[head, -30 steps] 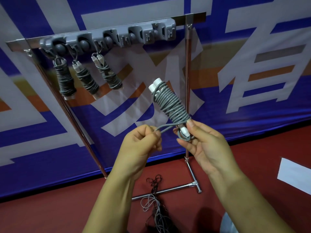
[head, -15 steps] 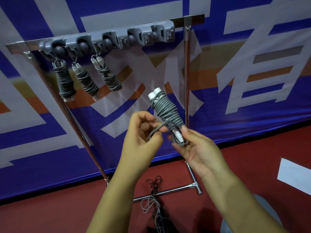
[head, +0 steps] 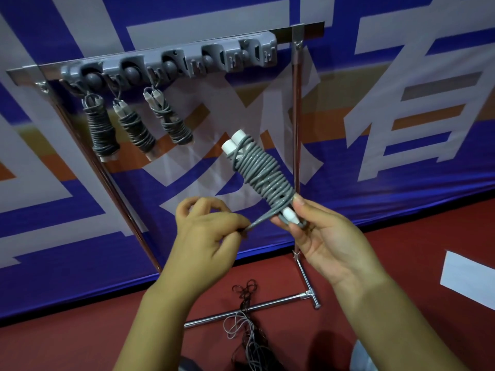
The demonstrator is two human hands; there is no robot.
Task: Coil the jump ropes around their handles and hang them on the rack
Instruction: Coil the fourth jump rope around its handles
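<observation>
— What are you holding right now?

— I'm gripping the coiled jump rope [head: 261, 175] at its lower end with my right hand [head: 325, 243], fingers curled round the white handle tips. My left hand [head: 206, 238] is pinching the loose rope tail [head: 263, 219], pulling it out sideways from that right grip.

— Which way is the bundle lying?

— Its long axis is running up and away to the left from my right grip, white caps pointing toward the rack [head: 171, 64]. The free hooks are sitting above the bundle; three coiled ropes [head: 136, 124] are hanging further left.

— So which hand is going to hang it?

— I'm judging the right one, being nearer the empty hooks, once the tail is tucked.

— Any writing?

— Big white characters are showing on the blue banner [head: 401, 108], but cropped; I'm not reading them.
</observation>
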